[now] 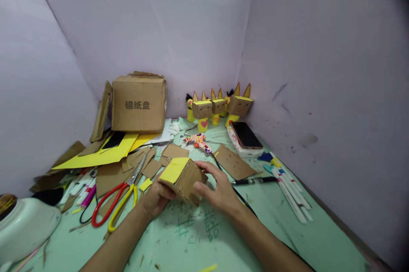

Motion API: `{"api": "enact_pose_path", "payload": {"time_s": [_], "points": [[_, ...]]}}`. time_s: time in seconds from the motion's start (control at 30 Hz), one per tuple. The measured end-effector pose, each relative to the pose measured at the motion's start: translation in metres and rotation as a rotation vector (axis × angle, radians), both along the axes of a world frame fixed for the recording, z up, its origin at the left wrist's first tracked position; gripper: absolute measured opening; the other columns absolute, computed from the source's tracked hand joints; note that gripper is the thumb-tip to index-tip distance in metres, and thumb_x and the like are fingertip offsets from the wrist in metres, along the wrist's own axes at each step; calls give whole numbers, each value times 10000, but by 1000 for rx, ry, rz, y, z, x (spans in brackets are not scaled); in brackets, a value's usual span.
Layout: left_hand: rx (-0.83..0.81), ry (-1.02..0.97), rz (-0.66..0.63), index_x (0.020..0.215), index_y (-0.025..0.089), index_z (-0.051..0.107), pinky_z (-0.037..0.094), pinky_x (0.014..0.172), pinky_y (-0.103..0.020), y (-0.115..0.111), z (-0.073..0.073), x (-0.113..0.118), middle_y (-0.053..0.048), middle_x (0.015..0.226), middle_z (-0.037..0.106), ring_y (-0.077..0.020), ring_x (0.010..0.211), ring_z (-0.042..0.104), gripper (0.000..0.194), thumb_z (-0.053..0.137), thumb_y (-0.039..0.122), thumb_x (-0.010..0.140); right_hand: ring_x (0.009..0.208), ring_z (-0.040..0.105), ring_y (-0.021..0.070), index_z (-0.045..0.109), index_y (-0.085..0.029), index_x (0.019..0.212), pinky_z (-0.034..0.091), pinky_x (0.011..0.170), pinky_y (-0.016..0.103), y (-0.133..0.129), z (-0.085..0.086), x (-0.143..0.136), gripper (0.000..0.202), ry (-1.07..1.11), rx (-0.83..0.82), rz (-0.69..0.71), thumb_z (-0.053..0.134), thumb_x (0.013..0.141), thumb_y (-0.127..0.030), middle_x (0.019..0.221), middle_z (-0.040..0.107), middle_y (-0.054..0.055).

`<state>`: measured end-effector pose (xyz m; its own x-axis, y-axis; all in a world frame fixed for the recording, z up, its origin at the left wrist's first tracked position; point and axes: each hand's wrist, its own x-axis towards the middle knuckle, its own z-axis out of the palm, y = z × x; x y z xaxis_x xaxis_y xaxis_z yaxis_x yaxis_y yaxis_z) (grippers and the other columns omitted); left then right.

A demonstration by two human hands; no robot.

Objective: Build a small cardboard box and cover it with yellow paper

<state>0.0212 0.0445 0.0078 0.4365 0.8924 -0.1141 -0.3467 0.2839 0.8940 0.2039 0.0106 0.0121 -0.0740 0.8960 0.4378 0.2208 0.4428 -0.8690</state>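
Note:
A small cardboard box [191, 180] with a yellow paper face is held tilted above the green tabletop. My left hand [156, 197] grips it from the left and below, its fingers partly hidden behind the box. On the other side, my right hand [215, 184] holds the box between thumb and fingers. Left of my left hand lie scissors [126, 191] with red and yellow handles, on cardboard scraps. A small yellow paper piece [145, 184] is close to that hand. Beyond the box rests a glue gun [198, 140] with a colourful pattern.
Cardboard-headed yellow figures [203, 114] stand at the back right, near a phone [246, 134]. A large carton [139, 105] stands at the back left behind yellow paper sheets [96, 157]. Markers [292, 193] and a craft knife [255, 180] lie to the right. Pale walls enclose the table.

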Motion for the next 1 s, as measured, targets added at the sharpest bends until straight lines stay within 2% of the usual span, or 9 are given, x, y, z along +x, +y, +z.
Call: {"api": "enact_pose_path", "payload": {"time_s": [0.1, 0.23, 0.3, 0.4, 0.53, 0.63, 0.77, 0.87, 1.0], "points": [[48, 28, -45, 898, 166, 704, 485, 694, -321, 0, -8, -2, -28, 800, 731, -245, 761, 640, 572, 552, -21, 380, 919, 605, 233, 653, -192, 996, 457, 823, 352, 1, 1, -2, 326, 132, -48, -14, 640, 733, -384, 988, 678, 77], [174, 106, -26, 966, 174, 670, 472, 754, -323, 4, -18, -5, -32, 915, 716, -263, 866, 622, 575, 619, 2, 420, 832, 605, 210, 664, -184, 863, 461, 778, 327, 1, 4, -4, 256, 269, -144, -28, 688, 674, -353, 862, 675, 53], [238, 182, -20, 1007, 179, 645, 462, 782, -334, 4, -16, -5, -34, 964, 701, -272, 916, 604, 567, 649, 43, 457, 800, 605, 201, 669, -182, 817, 463, 755, 315, 1, 5, -3, 252, 328, -171, -22, 711, 653, -369, 819, 666, 42], [318, 255, -11, 1026, 179, 611, 452, 813, -343, -1, -3, -2, -37, 1015, 681, -279, 950, 583, 556, 667, 93, 479, 780, 609, 199, 697, -180, 767, 463, 750, 313, 2, 4, -2, 274, 412, -181, 0, 716, 655, -428, 780, 666, 36], [379, 326, 99, 1164, 181, 493, 458, 811, -343, -7, 12, 6, -62, 1148, 626, -292, 995, 572, 704, 674, 165, 484, 875, 612, 215, 724, -198, 872, 446, 834, 360, 9, -4, 3, 363, 550, -244, -111, 542, 808, -506, 916, 705, 63], [427, 528, 215, 1230, 170, 410, 440, 879, -372, -7, 8, 12, -91, 1218, 575, -297, 1072, 546, 762, 699, 201, 525, 969, 600, 229, 711, -226, 970, 430, 889, 388, 16, -11, 10, 364, 667, -246, -246, 544, 811, -507, 1067, 688, 62], [504, 771, 205, 1218, 157, 411, 403, 945, -447, -7, -7, 14, -116, 1196, 576, -312, 1114, 524, 711, 703, 180, 570, 1045, 589, 257, 707, -218, 1002, 395, 961, 422, 22, -20, 12, 440, 718, -261, -268, 617, 739, -558, 1096, 685, 73], [534, 719, 177, 1345, 172, 291, 335, 1024, -460, -12, -11, 13, -145, 1335, 469, -317, 1233, 430, 860, 712, 188, 596, 1079, 585, 270, 693, -211, 1037, 372, 996, 443, 22, -28, 6, 502, 761, -322, -224, 622, 719, -593, 1119, 680, 83], [440, 671, 115, 1435, 158, 77, 230, 1096, -445, -13, -6, 5, -178, 1445, 314, -315, 1328, 301, 1088, 744, 233, 578, 1189, 520, 261, 652, -229, 1108, 302, 1065, 436, 17, -30, -1, 571, 808, -336, -185, 587, 718, -641, 1206, 640, 72]]}}
